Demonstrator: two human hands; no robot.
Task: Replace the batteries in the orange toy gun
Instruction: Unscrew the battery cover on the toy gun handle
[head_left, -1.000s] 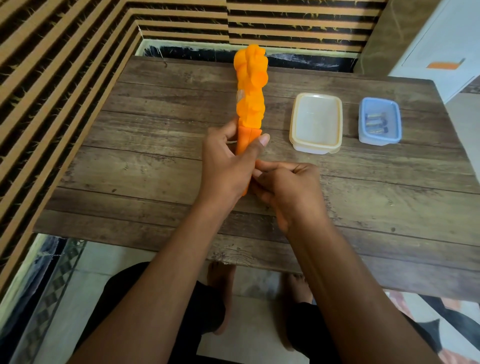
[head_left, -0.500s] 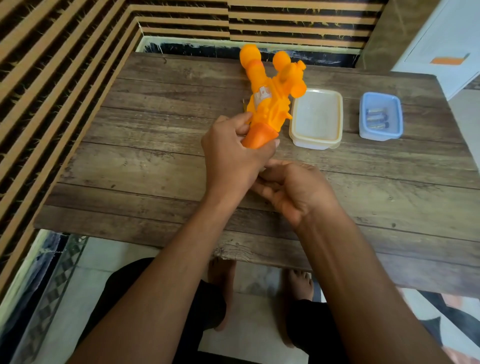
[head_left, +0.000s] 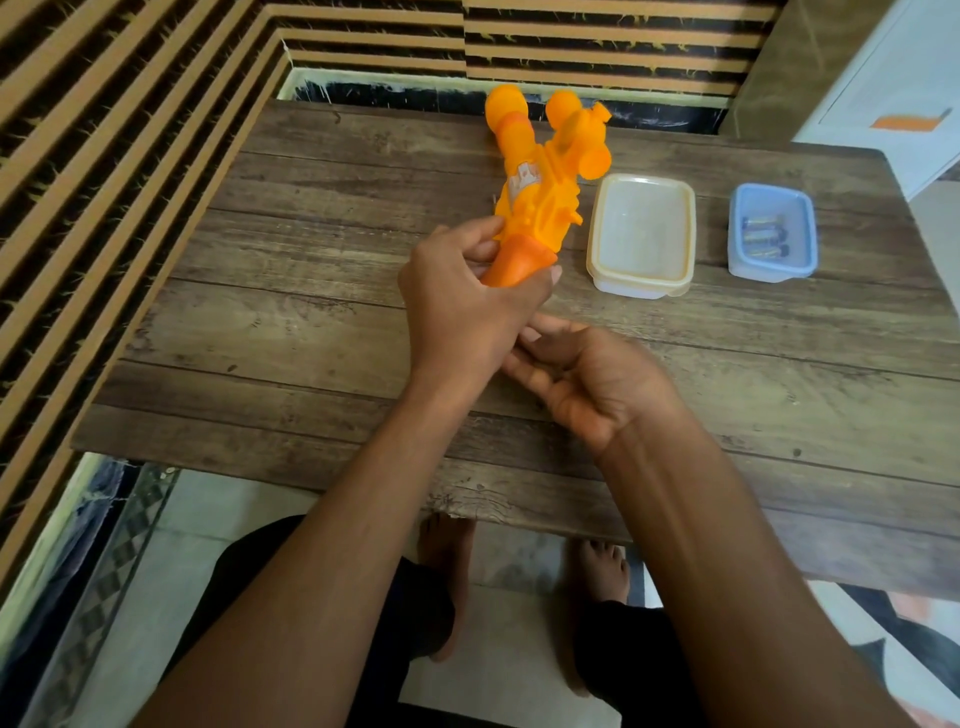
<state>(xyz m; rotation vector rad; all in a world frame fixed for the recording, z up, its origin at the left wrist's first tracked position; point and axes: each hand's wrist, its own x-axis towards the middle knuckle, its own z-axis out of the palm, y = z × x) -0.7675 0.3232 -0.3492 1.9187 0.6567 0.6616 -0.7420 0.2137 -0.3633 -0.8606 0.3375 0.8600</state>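
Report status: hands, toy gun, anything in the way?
Left hand grips orange toy gun by its handle. Right hand relaxed beneath, nothing seen in it. Batteries in blue tub, white tub beside it; nothing blocking.

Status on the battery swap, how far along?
Early. Done: nothing visibly; batteries lie in the blue tub, none show in the white tub. In hand: left hand grips the orange toy gun by its handle, tilted; right hand cupped below, fingertips hidden. Left: open compartment, swap, close.

The left hand (head_left: 467, 306) is gripping the orange toy gun (head_left: 540, 176) by its handle, barrel tilting away over the table (head_left: 311, 338), while the right hand (head_left: 587, 379) is lying palm-up just beneath it.
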